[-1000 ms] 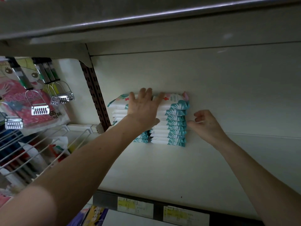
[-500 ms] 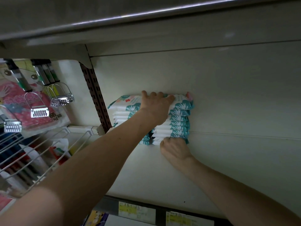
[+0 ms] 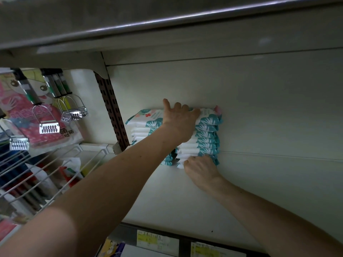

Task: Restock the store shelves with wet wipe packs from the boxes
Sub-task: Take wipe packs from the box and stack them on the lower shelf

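Two stacks of white wet wipe packs (image 3: 207, 138) with teal leaf print stand side by side at the back of a white shelf (image 3: 185, 204). The left stack (image 3: 143, 123) is partly hidden behind my left forearm. My left hand (image 3: 180, 121) lies on top of the stacks with its thumb spread out and its fingers bent over the top pack. My right hand (image 3: 200, 169) is at the foot of the right stack, fingers curled against the lowest packs, fingertips hidden.
A brown slotted upright (image 3: 111, 108) stands left of the stacks. Further left hang metal clips (image 3: 49, 127) with pink packaged goods, above a wire basket (image 3: 37, 179). The shelf above (image 3: 167, 21) is close overhead. Price labels (image 3: 157, 240) line the shelf's front edge.
My left hand moved from the stack's front up onto its top. My right hand came in from the right side to the base of the right stack and curled its fingers there.
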`<action>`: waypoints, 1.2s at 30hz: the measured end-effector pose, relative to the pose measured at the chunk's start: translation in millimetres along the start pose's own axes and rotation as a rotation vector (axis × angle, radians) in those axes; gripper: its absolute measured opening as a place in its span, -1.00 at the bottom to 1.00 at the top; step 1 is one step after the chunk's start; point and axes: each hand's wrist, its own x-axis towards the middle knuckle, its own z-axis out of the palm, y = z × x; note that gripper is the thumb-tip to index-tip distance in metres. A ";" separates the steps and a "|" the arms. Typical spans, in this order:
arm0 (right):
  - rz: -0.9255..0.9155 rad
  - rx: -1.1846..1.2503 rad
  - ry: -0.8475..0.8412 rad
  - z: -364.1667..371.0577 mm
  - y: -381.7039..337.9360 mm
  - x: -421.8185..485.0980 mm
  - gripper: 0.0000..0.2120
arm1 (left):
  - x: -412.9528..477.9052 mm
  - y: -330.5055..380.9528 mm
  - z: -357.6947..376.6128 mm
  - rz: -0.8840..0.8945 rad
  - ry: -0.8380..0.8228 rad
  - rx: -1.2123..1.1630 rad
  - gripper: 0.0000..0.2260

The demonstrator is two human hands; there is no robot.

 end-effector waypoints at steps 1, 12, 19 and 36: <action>-0.011 0.008 -0.042 0.3 -0.8 -2.6 -0.79 | 0.1 0.0 0.1 -0.003 -0.001 -0.001 -0.45; 0.000 0.211 0.006 -14.3 2.0 -20.9 -0.81 | -11.9 -0.2 -5.0 -0.001 -0.003 -0.050 -0.36; 0.109 0.268 -0.086 -16.5 3.3 -23.8 -0.80 | -15.1 7.2 -4.5 -0.032 0.050 -0.050 -0.45; 0.188 0.340 -0.162 -4.5 -8.8 2.8 -0.73 | -8.1 4.4 8.2 0.072 0.202 -0.058 -0.50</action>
